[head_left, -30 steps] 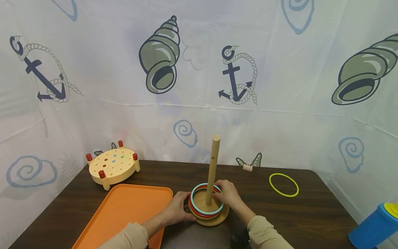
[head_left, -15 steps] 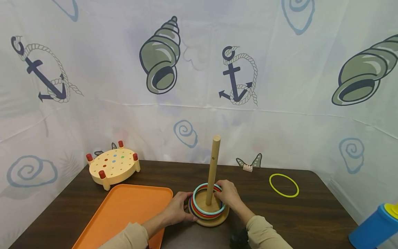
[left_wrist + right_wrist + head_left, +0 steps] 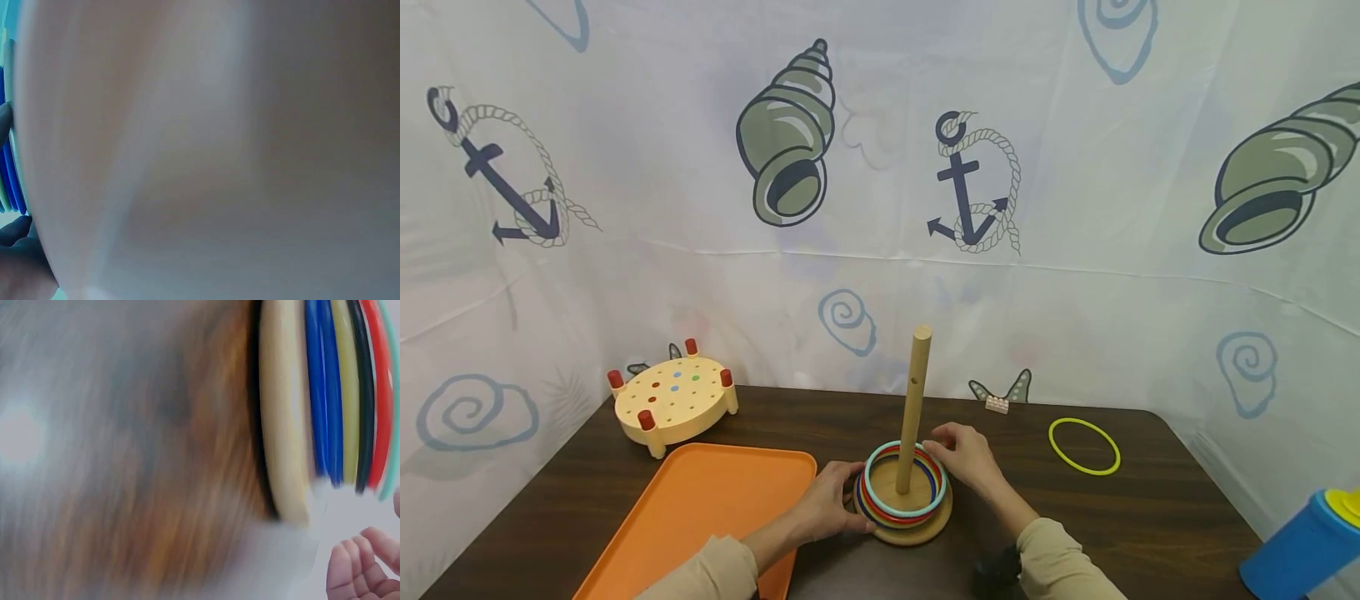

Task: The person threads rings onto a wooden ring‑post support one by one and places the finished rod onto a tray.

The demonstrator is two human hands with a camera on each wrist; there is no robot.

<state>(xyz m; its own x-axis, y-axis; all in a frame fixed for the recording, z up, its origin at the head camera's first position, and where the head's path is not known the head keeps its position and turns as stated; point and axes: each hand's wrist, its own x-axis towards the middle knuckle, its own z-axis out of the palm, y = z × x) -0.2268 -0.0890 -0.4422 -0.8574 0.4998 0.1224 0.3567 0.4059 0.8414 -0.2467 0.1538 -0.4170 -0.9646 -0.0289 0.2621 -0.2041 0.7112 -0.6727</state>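
A wooden peg (image 3: 914, 400) rises from a round wooden base (image 3: 925, 533). Around it lies a stack of rings, with a light-blue ring (image 3: 870, 482) on top and a red ring (image 3: 880, 513) beneath. In the right wrist view, blue rings (image 3: 322, 394), a yellow ring (image 3: 347, 394) and a black ring (image 3: 362, 394) sit lower down. My left hand (image 3: 829, 503) holds the stack's left side between fingers and thumb; its wrist view is mostly blocked by blurred skin. Just right of the stack is my right hand (image 3: 968, 457), fingers loosely bent, holding nothing.
A yellow ring (image 3: 1112, 468) lies flat at the right of the dark table (image 3: 1045, 533). An orange tray (image 3: 715, 492) is at the left, and behind it an upturned round stool-like piece (image 3: 677, 400) with red-tipped legs. A blue container (image 3: 1300, 546) is at far right.
My right hand has let go of the stack's right side and moved slightly right. The rings have shifted a little to the right. My left hand stays nearly in place.
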